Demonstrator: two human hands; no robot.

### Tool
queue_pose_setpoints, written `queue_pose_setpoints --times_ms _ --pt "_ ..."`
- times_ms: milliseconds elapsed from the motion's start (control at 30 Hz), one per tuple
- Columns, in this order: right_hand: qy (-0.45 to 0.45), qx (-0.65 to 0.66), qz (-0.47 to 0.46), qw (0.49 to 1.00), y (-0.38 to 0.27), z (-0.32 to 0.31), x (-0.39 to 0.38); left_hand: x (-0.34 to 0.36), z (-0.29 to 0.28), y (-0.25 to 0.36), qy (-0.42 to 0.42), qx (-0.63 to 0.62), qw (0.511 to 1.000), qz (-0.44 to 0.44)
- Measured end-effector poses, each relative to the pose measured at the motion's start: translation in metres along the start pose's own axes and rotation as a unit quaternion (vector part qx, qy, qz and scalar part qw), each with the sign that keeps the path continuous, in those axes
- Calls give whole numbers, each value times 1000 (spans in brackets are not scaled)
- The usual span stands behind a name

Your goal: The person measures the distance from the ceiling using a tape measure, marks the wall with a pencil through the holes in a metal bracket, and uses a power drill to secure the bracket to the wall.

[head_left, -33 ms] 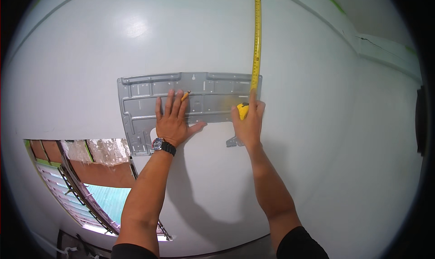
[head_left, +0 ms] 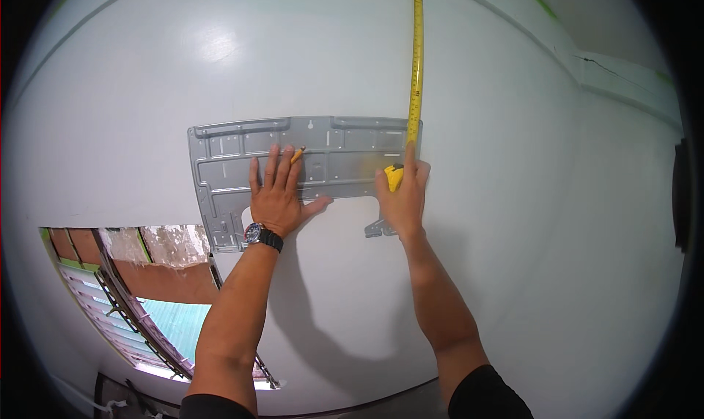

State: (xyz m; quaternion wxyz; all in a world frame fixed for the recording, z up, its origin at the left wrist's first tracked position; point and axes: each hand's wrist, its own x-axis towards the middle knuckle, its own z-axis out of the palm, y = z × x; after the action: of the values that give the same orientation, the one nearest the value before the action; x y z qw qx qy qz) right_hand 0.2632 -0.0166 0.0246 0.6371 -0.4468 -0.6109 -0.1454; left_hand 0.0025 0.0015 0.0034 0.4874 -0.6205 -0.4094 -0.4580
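Observation:
A grey metal mounting plate [head_left: 315, 144] lies against the white wall. My left hand [head_left: 279, 206] presses it flat-palmed, fingers spread, with a short yellow-orange pencil [head_left: 297, 155] tucked between the fingers. Around the yellow tape measure [head_left: 394, 177], near the plate's right end, my right hand [head_left: 403, 203] is closed. Its index finger points up along the extended yellow blade [head_left: 416, 74], which crosses the plate's top edge and rises past the upper border of the view. Part of the tape's case is hidden by the hand.
At lower left is a window opening [head_left: 172, 324] with louvre slats [head_left: 110, 309], brown boards and ragged plaster. A ledge runs along the top of the wall [head_left: 528, 199], cracked at the upper right. Something dark [head_left: 680, 195] stands at the far right edge.
The plate has shifted very slightly left, my left hand with it. The right hand keeps its grip on the tape measure.

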Motion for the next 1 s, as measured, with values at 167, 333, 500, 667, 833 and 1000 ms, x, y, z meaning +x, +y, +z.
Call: queue_pose_setpoints --times_ms 167,333,500,667,833,1000 --pt "-3 8 -9 1000 11 1 11 1 0 -2 17 15 1000 11" --pt "1 15 -10 1000 9 3 14 1 0 -3 7 37 999 8" --pt "-5 13 -3 1000 12 2 16 3 0 0 -3 42 999 11" --pt "5 19 -7 1000 13 -4 15 3 2 9 -9 32 999 16" --pt "20 31 -9 999 10 5 14 2 -4 3 -10 44 999 16" --pt "-11 52 19 998 6 0 13 2 1 0 -5 67 998 8"
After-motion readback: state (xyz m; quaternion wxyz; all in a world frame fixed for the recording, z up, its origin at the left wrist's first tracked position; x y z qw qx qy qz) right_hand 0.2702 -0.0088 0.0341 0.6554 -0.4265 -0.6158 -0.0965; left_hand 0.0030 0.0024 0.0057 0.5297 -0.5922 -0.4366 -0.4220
